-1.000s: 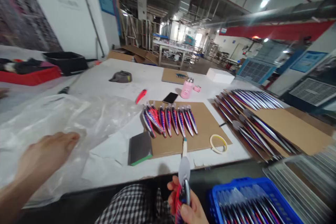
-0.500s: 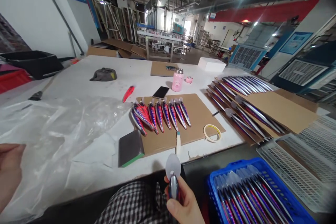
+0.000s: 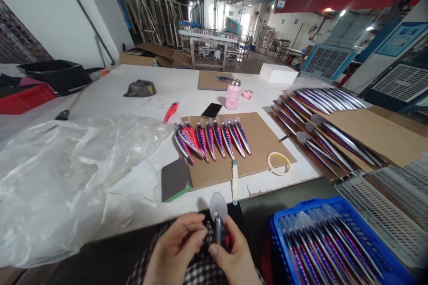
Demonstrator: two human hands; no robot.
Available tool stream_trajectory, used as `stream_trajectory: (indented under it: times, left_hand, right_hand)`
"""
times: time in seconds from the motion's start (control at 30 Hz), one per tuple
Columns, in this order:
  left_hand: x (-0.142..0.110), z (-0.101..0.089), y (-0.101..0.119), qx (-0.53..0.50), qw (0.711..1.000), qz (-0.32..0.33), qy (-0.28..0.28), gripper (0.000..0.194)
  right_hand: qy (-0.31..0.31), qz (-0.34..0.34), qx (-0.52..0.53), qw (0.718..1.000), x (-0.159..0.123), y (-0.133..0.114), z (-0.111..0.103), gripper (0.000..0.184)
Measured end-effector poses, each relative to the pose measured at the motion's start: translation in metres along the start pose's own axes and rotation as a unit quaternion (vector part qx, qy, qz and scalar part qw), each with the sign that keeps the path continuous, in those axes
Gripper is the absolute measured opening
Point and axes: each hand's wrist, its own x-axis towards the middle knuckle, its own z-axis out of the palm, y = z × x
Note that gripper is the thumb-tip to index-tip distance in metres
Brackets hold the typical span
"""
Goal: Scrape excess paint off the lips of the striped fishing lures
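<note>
My right hand [image 3: 236,249] grips a fishing lure [image 3: 218,231] upright above my lap, its clear oval lip pointing up. Beside it, my left hand [image 3: 177,245] has its fingers curled toward the thumb, close to the lure but apart from it. Anything pinched in those fingertips is too small to make out. In front, several purple, red and silver lures [image 3: 218,139] lie in a row on a cardboard sheet [image 3: 264,136]. A dark sanding block [image 3: 176,178] with a green edge and a pale-handled tool [image 3: 234,182] lie at the sheet's near side.
At right, a blue basket [image 3: 279,249] holds several lures; cardboard layers [image 3: 377,129] carry more. A tape roll [image 3: 279,163], phone [image 3: 211,110] and pink bottle [image 3: 233,95] are on the table. Clear plastic sheeting [image 3: 67,178] covers the left side. One red lure [image 3: 170,112] lies apart.
My left hand has come in from the far left, off the plastic sheeting, to beside the lure. My right hand still holds the lure. The view has shifted slightly.
</note>
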Motion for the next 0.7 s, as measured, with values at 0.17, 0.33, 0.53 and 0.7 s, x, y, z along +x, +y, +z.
stream_trajectory:
  times: [0.17,0.33,0.53,0.7]
  left_hand:
    - [0.007,0.033,0.005,-0.010,0.999,-0.035,-0.037,0.016]
    - [0.008,0.026,0.014,0.028,0.998,0.013,-0.054,0.010]
    - [-0.005,0.026,0.031,-0.008,0.996,0.079,-0.034,0.003]
    - [-0.007,0.026,0.027,-0.062,0.995,0.067,0.036,0.007]
  right_hand:
    - [0.018,-0.035,-0.138,0.990,-0.005,0.008,-0.012,0.065]
    - [0.011,-0.021,-0.132,0.991,-0.008,0.007,-0.009,0.062]
    - [-0.103,0.008,0.075,0.992,-0.006,-0.019,0.010,0.066]
    - [-0.099,0.031,0.082,0.991,-0.010,-0.022,0.009,0.067]
